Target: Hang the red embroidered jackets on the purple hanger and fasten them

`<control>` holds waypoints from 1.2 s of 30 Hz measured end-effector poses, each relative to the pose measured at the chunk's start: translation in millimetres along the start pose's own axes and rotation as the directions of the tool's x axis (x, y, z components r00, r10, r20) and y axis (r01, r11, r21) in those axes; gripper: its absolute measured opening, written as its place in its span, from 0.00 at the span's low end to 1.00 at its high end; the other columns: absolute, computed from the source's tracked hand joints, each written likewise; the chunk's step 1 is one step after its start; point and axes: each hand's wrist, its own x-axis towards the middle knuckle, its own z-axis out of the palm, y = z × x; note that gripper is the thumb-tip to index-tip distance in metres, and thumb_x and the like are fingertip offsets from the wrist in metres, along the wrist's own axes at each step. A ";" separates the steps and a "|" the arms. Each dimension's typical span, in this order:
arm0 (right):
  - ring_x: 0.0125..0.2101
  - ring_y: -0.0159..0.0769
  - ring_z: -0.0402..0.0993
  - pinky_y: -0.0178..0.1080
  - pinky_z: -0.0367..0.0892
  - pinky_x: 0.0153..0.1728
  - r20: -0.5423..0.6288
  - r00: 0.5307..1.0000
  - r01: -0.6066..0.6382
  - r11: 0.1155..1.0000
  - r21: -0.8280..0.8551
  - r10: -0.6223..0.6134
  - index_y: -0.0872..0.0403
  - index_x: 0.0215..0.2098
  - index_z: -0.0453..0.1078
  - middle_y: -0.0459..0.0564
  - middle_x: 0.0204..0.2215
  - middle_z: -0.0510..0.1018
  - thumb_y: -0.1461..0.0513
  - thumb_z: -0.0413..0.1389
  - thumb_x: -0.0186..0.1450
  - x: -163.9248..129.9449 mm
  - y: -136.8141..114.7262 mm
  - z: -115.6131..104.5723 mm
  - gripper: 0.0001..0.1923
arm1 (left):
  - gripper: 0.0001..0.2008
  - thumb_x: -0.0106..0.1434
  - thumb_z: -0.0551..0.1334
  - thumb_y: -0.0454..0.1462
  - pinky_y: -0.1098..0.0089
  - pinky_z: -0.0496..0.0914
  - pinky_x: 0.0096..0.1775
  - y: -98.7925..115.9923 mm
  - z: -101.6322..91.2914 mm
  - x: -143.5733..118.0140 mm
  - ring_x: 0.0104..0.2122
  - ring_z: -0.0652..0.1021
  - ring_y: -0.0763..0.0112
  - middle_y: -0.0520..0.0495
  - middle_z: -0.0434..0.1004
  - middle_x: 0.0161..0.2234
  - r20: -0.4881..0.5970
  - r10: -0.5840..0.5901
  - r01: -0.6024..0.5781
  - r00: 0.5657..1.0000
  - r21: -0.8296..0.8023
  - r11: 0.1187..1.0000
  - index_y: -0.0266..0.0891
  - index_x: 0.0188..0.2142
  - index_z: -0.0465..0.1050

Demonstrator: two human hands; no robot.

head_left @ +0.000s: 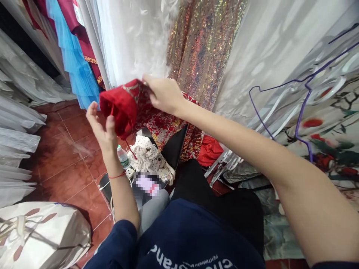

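A: Where do we find the red cloth (119, 99), and how does it lie?

B: We find it held up between the two hands. Its long axis slopes from an upper right end down to a gaping mouth at the lower left; a thin red cord (135, 157) hangs below it.

A: In what state do we observe each hand?

B: The right hand (164, 93), at the cloth's upper right end, pinches the edge between thumb and fingers. The left hand (102, 127), just left of the mouth, is spread, thumb apart from the fingers. We cannot tell whether it touches the cloth.

A: Which relation do we judge decisive?

B: The mouth faces the left hand, which is the nearer to it; from that hand, the cloth lies to the right and slightly upward.

A: What do we note farther out?

B: Patterned fabric (165, 130) lies to the cloth's lower right; we cannot tell whether the two are one piece. Below the cloth are a dotted cloth (146, 151) and a bottle (123, 158). A sequined dress (207, 48) hangs to its upper right, a blue dress (74, 59) to its upper left.
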 end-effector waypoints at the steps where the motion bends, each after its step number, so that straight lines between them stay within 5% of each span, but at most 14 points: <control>1: 0.48 0.46 0.75 0.45 0.67 0.46 -0.067 0.997 -0.029 0.999 0.028 0.031 0.57 0.56 0.61 0.56 0.45 0.77 0.65 0.40 0.71 -2.4 10.4 -1.1 0.18 | 0.38 0.60 0.58 0.64 0.55 0.65 0.61 -3.3 8.0 -2.6 0.63 0.69 0.54 0.44 0.68 0.62 0.035 -0.024 0.024 0.999 -0.004 1.000 0.45 0.61 0.62; 3: 0.50 0.47 0.74 0.47 0.68 0.50 -0.194 0.976 -0.084 0.993 0.083 0.099 0.55 0.59 0.59 0.56 0.47 0.76 0.61 0.38 0.73 -10.5 35.8 -1.7 0.20 | 0.38 0.59 0.60 0.62 0.57 0.67 0.60 -4.6 26.6 -9.0 0.59 0.72 0.56 0.40 0.70 0.59 0.057 -0.096 0.097 0.994 -0.008 0.995 0.42 0.60 0.62; 7: 0.51 0.52 0.74 0.53 0.69 0.52 -0.366 0.888 -0.212 0.954 0.210 0.278 0.54 0.63 0.55 0.59 0.47 0.75 0.56 0.37 0.73 -36.3 95.6 1.6 0.24 | 0.20 0.68 0.55 0.50 0.64 0.73 0.53 15.8 68.8 -18.6 0.49 0.79 0.63 0.43 0.79 0.47 0.115 -0.187 0.199 0.976 -0.098 0.975 0.41 0.50 0.69; 9: 0.50 0.53 0.75 0.56 0.69 0.52 -0.463 0.799 -0.280 0.919 0.278 0.383 0.56 0.66 0.52 0.60 0.46 0.76 0.53 0.37 0.72 -52.7 123.7 4.2 0.28 | 0.15 0.69 0.54 0.45 0.64 0.74 0.51 35.5 91.6 -16.0 0.47 0.80 0.63 0.44 0.79 0.45 0.192 -0.132 0.162 0.973 -0.151 0.975 0.40 0.47 0.71; 12: 0.55 0.55 0.72 0.58 0.67 0.57 -0.638 0.590 -0.342 0.869 0.358 0.495 0.59 0.68 0.49 0.64 0.53 0.73 0.50 0.37 0.70 -83.5 157.6 6.6 0.33 | 0.11 0.69 0.54 0.40 0.63 0.73 0.52 71.3 126.2 -1.6 0.47 0.80 0.64 0.46 0.79 0.45 0.252 0.006 0.035 0.968 -0.159 0.987 0.41 0.47 0.71; 14: 0.57 0.59 0.70 0.59 0.65 0.58 -0.672 0.530 -0.376 0.854 0.361 0.517 0.62 0.68 0.47 0.68 0.57 0.70 0.49 0.41 0.68 -109.4 173.9 5.6 0.38 | 0.11 0.70 0.53 0.37 0.62 0.73 0.52 95.9 148.3 7.7 0.47 0.79 0.64 0.47 0.79 0.44 0.296 0.067 -0.029 0.953 -0.131 0.991 0.42 0.47 0.71; 18: 0.52 0.60 0.73 0.60 0.67 0.53 -0.543 0.654 -0.452 0.847 0.279 0.528 0.63 0.67 0.50 0.68 0.51 0.75 0.52 0.51 0.63 -166.4 192.0 -1.8 0.40 | 0.11 0.72 0.50 0.36 0.61 0.72 0.49 135.6 188.9 -5.0 0.43 0.79 0.63 0.47 0.79 0.42 0.373 0.070 -0.038 0.925 -0.093 0.995 0.42 0.48 0.69; 22: 0.49 0.52 0.74 0.56 0.68 0.52 -0.437 0.713 -0.490 0.835 0.249 0.549 0.57 0.65 0.56 0.61 0.50 0.76 0.53 0.45 0.68 -209.9 200.5 1.8 0.30 | 0.07 0.69 0.53 0.37 0.64 0.71 0.40 155.9 218.9 -60.0 0.31 0.77 0.66 0.48 0.77 0.31 0.541 -0.007 0.074 0.841 -0.102 0.992 0.40 0.39 0.70; 25: 0.46 0.47 0.74 0.51 0.68 0.51 -0.341 0.750 -0.514 0.824 0.240 0.567 0.51 0.53 0.69 0.55 0.44 0.78 0.55 0.39 0.70 -230.6 210.9 14.7 0.22 | 0.12 0.67 0.59 0.43 0.68 0.67 0.32 164.0 227.6 -93.7 0.25 0.71 0.71 0.52 0.71 0.24 0.776 0.070 0.162 0.627 -0.218 0.963 0.40 0.29 0.67; 27: 0.42 0.44 0.73 0.49 0.69 0.49 -0.325 0.726 -0.556 0.795 0.243 0.606 0.50 0.46 0.71 0.53 0.40 0.77 0.55 0.38 0.70 -238.9 220.1 20.8 0.21 | 0.19 0.65 0.61 0.50 0.69 0.65 0.29 167.9 229.2 -100.7 0.23 0.70 0.73 0.53 0.68 0.22 0.857 0.151 0.205 0.493 -0.283 0.937 0.40 0.24 0.65; 28: 0.41 0.44 0.72 0.48 0.70 0.48 -0.332 0.706 -0.574 0.780 0.248 0.625 0.50 0.44 0.71 0.53 0.39 0.77 0.56 0.37 0.70 -241.3 224.6 21.8 0.21 | 0.21 0.64 0.62 0.52 0.70 0.65 0.28 169.0 230.8 -99.7 0.23 0.70 0.73 0.53 0.68 0.22 0.850 0.154 0.215 0.504 -0.296 0.931 0.41 0.24 0.65; 32: 0.44 0.43 0.72 0.47 0.69 0.50 -0.316 0.684 -0.583 0.753 0.305 0.658 0.51 0.38 0.70 0.54 0.40 0.76 0.56 0.38 0.70 -241.9 235.5 15.4 0.19 | 0.22 0.62 0.64 0.55 0.65 0.72 0.42 161.3 256.7 -82.6 0.40 0.77 0.63 0.44 0.76 0.39 0.552 0.038 0.094 0.833 -0.209 0.973 0.41 0.43 0.70; 34: 0.45 0.41 0.73 0.44 0.69 0.50 -0.287 0.668 -0.597 0.724 0.346 0.687 0.51 0.37 0.70 0.54 0.41 0.76 0.56 0.39 0.70 -241.3 234.3 11.4 0.18 | 0.28 0.60 0.65 0.57 0.58 0.70 0.50 151.0 280.7 -76.0 0.51 0.74 0.52 0.38 0.75 0.46 0.544 0.029 0.016 0.839 -0.079 0.997 0.39 0.49 0.69; 36: 0.46 0.40 0.74 0.43 0.69 0.50 -0.258 0.671 -0.609 0.715 0.345 0.695 0.50 0.40 0.70 0.53 0.44 0.75 0.56 0.40 0.70 -243.2 229.4 9.6 0.17 | 0.22 0.64 0.61 0.55 0.55 0.70 0.50 142.1 303.9 -74.2 0.50 0.76 0.47 0.36 0.77 0.41 0.681 -0.044 -0.018 0.731 0.083 0.996 0.38 0.42 0.72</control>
